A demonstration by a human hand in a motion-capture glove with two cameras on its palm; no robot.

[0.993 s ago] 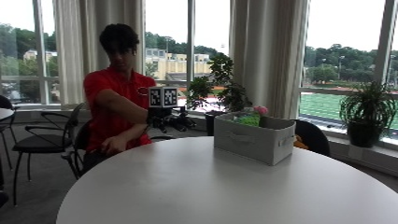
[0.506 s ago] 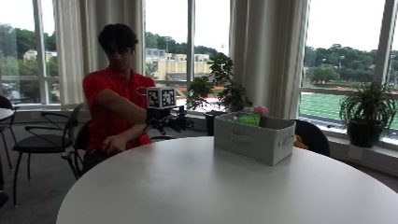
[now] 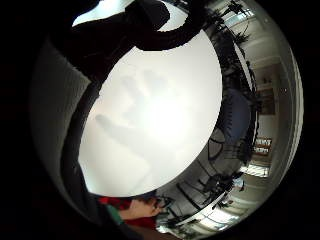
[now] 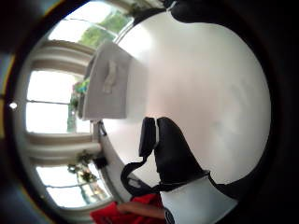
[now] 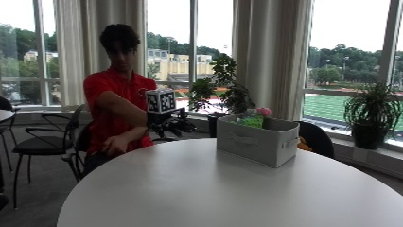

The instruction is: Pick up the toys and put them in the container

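Honestly, not much has changed over the last second. The gloved right hand (image 5: 171,125) hangs in the same spot as before, out over the near edge of the table (image 5: 207,189) on the person's side, with the forearm stretched forward. The container (image 5: 258,144) hasn't budged either, and nothing new has gone in or come out as far as I can see.

What that means for the task: my read is the picking up is basically done. The only toys (image 5: 255,119) I can spot are a green one and a pink one poking up above the container's rim. I can't see any toy on the tabletop in any of the three views. The little finger side palm view just shows bare white table with the shadow (image 3: 135,120) of a spread hand on it.

The fingers (image 4: 163,140) look relaxed and spread, with nothing in them. That fits the splayed shadow, and the thumb side palm view shows only glove against the tabletop.

As for where things sit, the toys are inside the container, and the container is well apart from the hand, further along the table on the window side. The hand is above the table, not touching it or the box. The bare hand (image 5: 114,146) rests low at the table's edge and isn't involved.
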